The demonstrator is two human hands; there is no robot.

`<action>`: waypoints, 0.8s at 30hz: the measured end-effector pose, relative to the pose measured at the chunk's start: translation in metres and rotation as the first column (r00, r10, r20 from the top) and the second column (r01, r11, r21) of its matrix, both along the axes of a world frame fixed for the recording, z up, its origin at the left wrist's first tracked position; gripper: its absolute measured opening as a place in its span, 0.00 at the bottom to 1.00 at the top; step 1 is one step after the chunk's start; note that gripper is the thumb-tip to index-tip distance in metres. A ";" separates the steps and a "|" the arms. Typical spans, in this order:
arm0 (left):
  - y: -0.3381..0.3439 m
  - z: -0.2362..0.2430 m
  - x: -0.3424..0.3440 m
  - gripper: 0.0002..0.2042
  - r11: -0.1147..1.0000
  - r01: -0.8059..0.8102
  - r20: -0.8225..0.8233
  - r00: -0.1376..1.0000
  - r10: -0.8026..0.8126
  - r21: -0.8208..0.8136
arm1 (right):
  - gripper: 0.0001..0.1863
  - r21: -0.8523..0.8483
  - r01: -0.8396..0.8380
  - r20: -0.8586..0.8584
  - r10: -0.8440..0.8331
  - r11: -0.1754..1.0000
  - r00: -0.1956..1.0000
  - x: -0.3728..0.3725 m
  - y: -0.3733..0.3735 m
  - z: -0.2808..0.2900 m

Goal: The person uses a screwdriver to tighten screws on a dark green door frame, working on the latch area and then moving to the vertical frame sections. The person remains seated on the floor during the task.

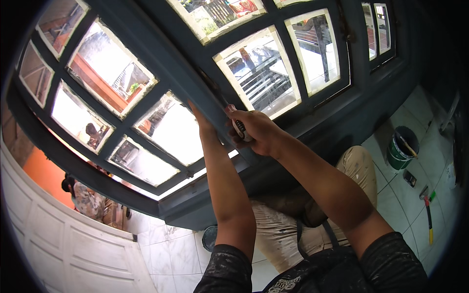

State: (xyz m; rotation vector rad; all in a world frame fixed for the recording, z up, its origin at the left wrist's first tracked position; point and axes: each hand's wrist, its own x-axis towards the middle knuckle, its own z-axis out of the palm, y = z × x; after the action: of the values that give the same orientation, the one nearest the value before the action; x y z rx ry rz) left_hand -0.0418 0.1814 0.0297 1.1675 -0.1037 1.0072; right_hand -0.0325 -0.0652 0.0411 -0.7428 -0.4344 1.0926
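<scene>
My left hand (201, 119) is against the glass side of a dark grey-blue window sash (168, 63), seen nearly edge-on; its fingers are mostly hidden by the sash. Just to the right of it, my right hand (259, 132) is closed around a small hand tool (239, 126) with a reddish and dark, ribbed handle. The tool points up along the dark post between the window sections, and its working end cannot be made out. Pale tape or unpainted strips edge the glass panes (259, 71) to the right of my hands.
On the white tiled floor at right stand a dark green bucket (401, 149) with a stick in it, a phone-like object (409, 178) and a scraper (427, 215). A round dark container (210, 238) is by my left elbow. A white panelled door (68, 239) fills the lower left. Beyond it, a person (88, 198) is visible.
</scene>
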 end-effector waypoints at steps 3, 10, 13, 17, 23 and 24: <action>-0.015 0.004 0.005 0.23 0.968 -0.195 -0.006 0.980 0.198 0.157 | 0.16 -0.115 0.087 0.095 -0.076 0.990 0.993 0.012 0.001 0.001; -0.002 0.001 0.001 0.27 0.980 -0.151 -0.008 0.988 0.154 0.130 | 0.16 0.146 0.761 0.969 -0.246 0.632 0.018 -0.003 0.007 -0.021; -0.005 0.000 0.005 0.28 0.977 -0.199 -0.014 0.980 0.201 0.083 | 0.16 0.033 0.664 0.878 -0.339 0.747 0.337 0.008 0.002 -0.015; -0.010 -0.001 0.005 0.29 0.983 -0.186 -0.064 0.981 0.186 0.005 | 0.17 -0.102 0.264 0.254 -0.232 0.959 0.939 0.017 -0.008 -0.009; 0.002 -0.007 0.005 0.28 0.971 -0.194 -0.044 0.979 0.201 0.137 | 0.15 0.078 0.657 0.876 -0.366 0.749 0.314 0.006 0.008 -0.002; -0.005 -0.003 0.005 0.28 0.971 -0.200 -0.040 0.978 0.206 0.131 | 0.16 0.153 0.703 0.927 -0.348 0.695 0.142 0.002 0.011 -0.003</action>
State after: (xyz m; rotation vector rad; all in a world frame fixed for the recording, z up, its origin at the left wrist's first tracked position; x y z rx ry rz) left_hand -0.0368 0.1766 0.0265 1.3404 -0.0051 1.1616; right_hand -0.0302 -0.0541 0.0385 -1.6930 -0.8576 -0.1339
